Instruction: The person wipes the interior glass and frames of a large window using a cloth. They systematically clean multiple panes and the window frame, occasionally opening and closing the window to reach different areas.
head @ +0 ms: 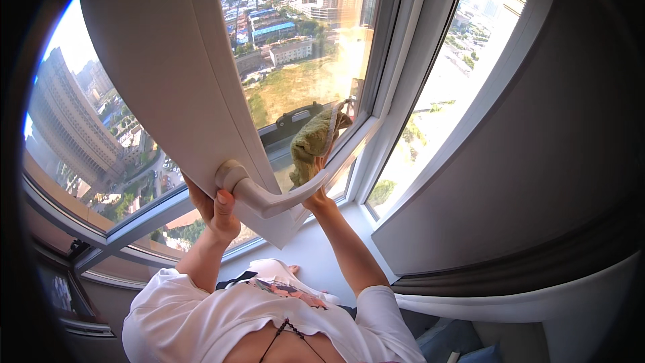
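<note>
A white window sash (166, 50) with a curved white handle (267, 201) stands swung inward in front of me. My left hand (216, 209) grips the edge of this sash just below the handle's round base, thumb on the near face, its other fingers mostly hidden behind. Beyond the handle, my right hand (318, 194) holds a bunched olive-green cloth (315, 143) up by the glass pane. The cloth covers most of that hand's fingers. Part of the handle crosses in front of my right wrist.
Fixed window panes (433, 101) flank the sash on both sides, with high-rise buildings and ground far below outside. A pale sill (312, 247) lies under my arms, and bare feet show on it. Dark and white curtains (504, 300) hang at the right, above blue cushions (453, 343).
</note>
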Demonstrator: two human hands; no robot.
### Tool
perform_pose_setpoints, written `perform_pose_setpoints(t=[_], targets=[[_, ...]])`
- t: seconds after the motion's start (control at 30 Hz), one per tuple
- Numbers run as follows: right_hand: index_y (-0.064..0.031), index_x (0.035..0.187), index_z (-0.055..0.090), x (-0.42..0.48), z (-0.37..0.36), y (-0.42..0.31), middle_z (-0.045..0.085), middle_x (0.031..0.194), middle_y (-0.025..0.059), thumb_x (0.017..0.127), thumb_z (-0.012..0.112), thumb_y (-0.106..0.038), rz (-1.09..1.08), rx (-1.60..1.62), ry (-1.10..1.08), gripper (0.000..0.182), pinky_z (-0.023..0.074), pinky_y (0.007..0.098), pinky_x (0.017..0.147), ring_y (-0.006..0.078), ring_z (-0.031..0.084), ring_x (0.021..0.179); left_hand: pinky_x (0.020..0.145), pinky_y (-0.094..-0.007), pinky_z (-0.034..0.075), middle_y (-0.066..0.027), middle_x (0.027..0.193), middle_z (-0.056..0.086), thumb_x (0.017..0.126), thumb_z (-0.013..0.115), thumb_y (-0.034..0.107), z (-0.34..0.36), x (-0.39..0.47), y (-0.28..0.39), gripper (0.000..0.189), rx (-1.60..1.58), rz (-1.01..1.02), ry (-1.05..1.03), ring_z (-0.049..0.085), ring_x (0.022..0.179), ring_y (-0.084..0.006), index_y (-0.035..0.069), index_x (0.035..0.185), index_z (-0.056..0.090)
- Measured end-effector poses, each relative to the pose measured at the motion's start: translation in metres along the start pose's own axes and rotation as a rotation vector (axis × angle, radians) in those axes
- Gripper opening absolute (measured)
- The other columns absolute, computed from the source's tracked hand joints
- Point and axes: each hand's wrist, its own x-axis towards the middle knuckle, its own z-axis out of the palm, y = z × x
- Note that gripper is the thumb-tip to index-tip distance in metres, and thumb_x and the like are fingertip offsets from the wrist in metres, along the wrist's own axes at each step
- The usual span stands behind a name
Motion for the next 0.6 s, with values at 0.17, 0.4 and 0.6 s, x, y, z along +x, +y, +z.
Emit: perform_pose_setpoints(t=[0.17,0.4,0.6], targets=[[-0.0118,0.138,0.033,0.061,0.007,0.093,0.017,0.147,0.0194,0.087,0.047,-0.028,0.090,-0.282,0.050,0.055,0.0001,0.0515,0.110,0.0396,0.004,0.137,0.091,-0.0324,0.043,-0.0052,0.123,0.044,0.084,0.057,0.050,-0.035,-0.016,-0.047,0.071,-0.058,-0.067,0.164,0.048,0.108,-0.0160,0.012,0.136,0.028],[-0.0027,0.143,0.015,0.147,-0.034,0.184,0.006,0.149,0.0206,0.092,0.038,-0.044,0.414,-0.050,0.184,0.070,-0.0019,0.0435,0.111,0.0352,0.001,0.138,0.089,-0.0352,0.049,-0.0070,0.121,0.047,0.085,0.052,0.054,-0.069,-0.012,-0.083,0.070,-0.139,-0.086,0.197,0.052,0.106,-0.0161,0.014,0.137,0.027],[0.0008,0.142,0.014,0.123,-0.018,0.135,0.006,0.148,0.0236,0.090,0.039,-0.048,0.471,-0.036,0.036,0.076,-0.0036,0.0461,0.110,0.0387,0.001,0.137,0.087,-0.0332,0.048,-0.0039,0.123,0.044,0.084,0.054,0.052,-0.072,-0.003,-0.085,0.066,-0.115,-0.076,0.091,0.050,0.106,-0.0148,0.017,0.134,0.030]])
